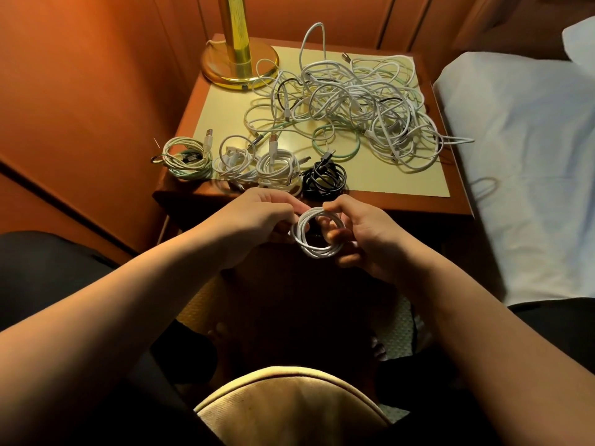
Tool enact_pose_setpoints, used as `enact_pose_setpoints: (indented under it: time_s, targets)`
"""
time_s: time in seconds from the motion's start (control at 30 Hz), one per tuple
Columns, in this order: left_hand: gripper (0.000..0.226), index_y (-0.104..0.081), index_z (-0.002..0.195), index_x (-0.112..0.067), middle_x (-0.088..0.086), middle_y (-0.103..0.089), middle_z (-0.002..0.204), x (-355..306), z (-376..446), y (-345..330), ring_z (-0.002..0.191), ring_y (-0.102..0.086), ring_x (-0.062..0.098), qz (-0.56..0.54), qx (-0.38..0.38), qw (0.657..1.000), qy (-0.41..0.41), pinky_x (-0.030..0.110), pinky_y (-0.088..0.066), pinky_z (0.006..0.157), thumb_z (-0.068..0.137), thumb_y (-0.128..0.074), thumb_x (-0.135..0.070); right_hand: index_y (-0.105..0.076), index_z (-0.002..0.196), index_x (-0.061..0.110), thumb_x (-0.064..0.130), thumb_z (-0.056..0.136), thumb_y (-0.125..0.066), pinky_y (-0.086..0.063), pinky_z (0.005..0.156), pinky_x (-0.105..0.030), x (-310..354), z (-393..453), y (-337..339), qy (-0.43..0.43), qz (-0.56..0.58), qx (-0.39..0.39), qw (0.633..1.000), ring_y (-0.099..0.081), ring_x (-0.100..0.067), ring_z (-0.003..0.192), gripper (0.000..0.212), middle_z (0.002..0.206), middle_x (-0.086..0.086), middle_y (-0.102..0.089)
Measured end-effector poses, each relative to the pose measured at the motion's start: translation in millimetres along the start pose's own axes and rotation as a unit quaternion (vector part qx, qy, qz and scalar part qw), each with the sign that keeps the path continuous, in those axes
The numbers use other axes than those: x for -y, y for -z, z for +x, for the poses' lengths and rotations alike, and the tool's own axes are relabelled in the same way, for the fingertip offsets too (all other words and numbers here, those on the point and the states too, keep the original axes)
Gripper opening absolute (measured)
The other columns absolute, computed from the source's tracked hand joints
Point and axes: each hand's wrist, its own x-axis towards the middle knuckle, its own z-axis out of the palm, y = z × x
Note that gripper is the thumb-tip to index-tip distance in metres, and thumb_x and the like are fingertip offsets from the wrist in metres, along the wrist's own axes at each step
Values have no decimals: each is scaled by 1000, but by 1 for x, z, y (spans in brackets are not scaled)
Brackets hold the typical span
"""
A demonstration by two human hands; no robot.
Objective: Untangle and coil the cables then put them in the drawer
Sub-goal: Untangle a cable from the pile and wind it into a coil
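A small white coil (318, 233) is held between both hands just in front of the near edge of the counter (225, 101). The left hand (257, 220) grips the coil's 9 o'clock side, fingers curled round the strands; the right hand (363, 239) pinches it from 12 round to 5 o'clock, thumb on top, fingers partly through the loop. The two-sided grip is judged to keep the turns stacked while the loose end is tucked in; the end itself cannot be made out. Both forearms converge from the lower corners of the view, wrists roughly level, palms turned inward.

Outward, along the counter's near edge, four finished coils are lined up: a white-and-green coil (185, 160) at the left, two white coils (233, 160) (278, 169), and a black coil (323, 180) nearest the hands. The row is judged to be a staging line, kept apart from unsorted stock.

At 12 to 1 o'clock from the hands, the tangled pile (354, 104) of white, green and black cables covers most of the counter, one strand trailing toward the bed (515, 140) at 3 o'clock. A brass lamp base (240, 67) stands at 11 o'clock. No drawer is identifiable. Most of the task is judged outstanding.
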Motion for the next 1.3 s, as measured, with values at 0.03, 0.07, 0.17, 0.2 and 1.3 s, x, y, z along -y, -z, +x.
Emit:
enact_pose_setpoints:
  time_s: [0.03, 0.07, 0.17, 0.2, 1.3]
  targets:
    - [28, -75, 103, 1, 21, -71, 98, 0, 0, 0, 92, -62, 30, 2, -1, 1000, 0, 40, -53, 88, 94, -49, 7, -55, 85, 17, 33, 104, -47, -22, 40, -18, 0, 0, 0, 1, -1, -4, 1000, -35, -5, 49, 26, 59, 7, -43]
    - [28, -75, 103, 1, 22, -70, 98, 0, 0, 0, 92, -61, 31, 2, 0, 1000, 1, 42, -51, 88, 94, -49, 7, -56, 89, 17, 33, 104, -47, -23, 40, -18, 0, 0, 0, 3, -4, -5, 1000, -35, -5, 49, 24, 60, 6, -43]
    - [28, -74, 104, 4, 24, -70, 97, 1, 0, 0, 90, -63, 32, 5, 11, 1000, -1, 40, -53, 84, 93, -48, 9, -55, 102, 18, 33, 104, -49, -26, 40, -19, 0, 2, 2, 11, -11, -13, 1000, -38, -4, 46, 15, 66, 3, -44]
    - [28, -73, 106, 4, 22, -71, 96, 1, -1, 1, 89, -64, 30, 9, 18, 1000, -4, 38, -55, 83, 93, -49, 9, -55, 106, 18, 32, 103, -50, -27, 40, -19, 0, 2, 3, 17, -16, -20, 1000, -40, -3, 46, 15, 69, 2, -45]
    - [15, -74, 102, -8, 13, -77, 97, -5, -2, 16, 87, -73, 23, 182, 110, 977, -16, 40, -58, 85, 88, -70, -5, -70, 80, 22, 39, 103, -62, -37, 46, -23, -5, 4, 3, 24, -80, 27, 996, -48, -13, 74, 29, 82, 3, -55]
